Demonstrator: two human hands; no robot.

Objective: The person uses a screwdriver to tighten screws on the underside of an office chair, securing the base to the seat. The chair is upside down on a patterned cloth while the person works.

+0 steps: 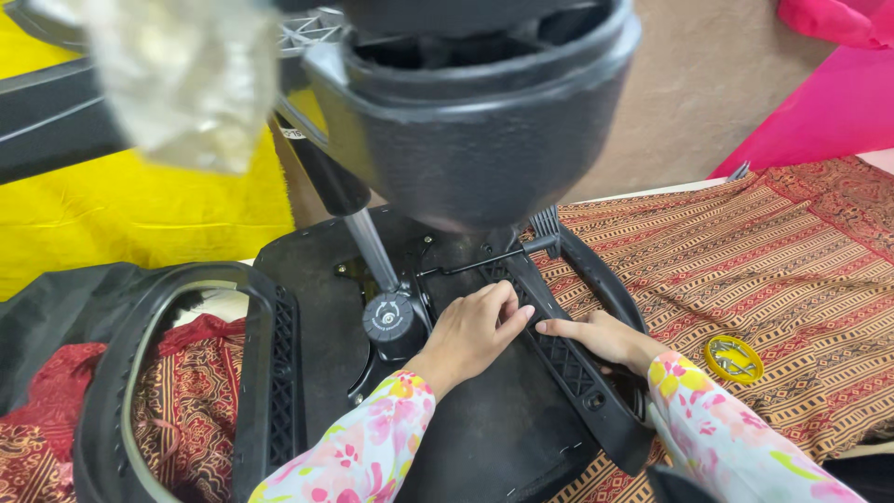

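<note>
Item: upturned office chair seat (484,438), black, lying on a patterned cloth (745,270). Our left hand (470,331) rests loosely on it, grip released; right hand (601,337) presses fingertips on the armrest bracket (568,359), grasping nothing. Risk, we judge: bracket slipping out of line, or fingers pinched underneath. Both wrists low, palms down.
</note>
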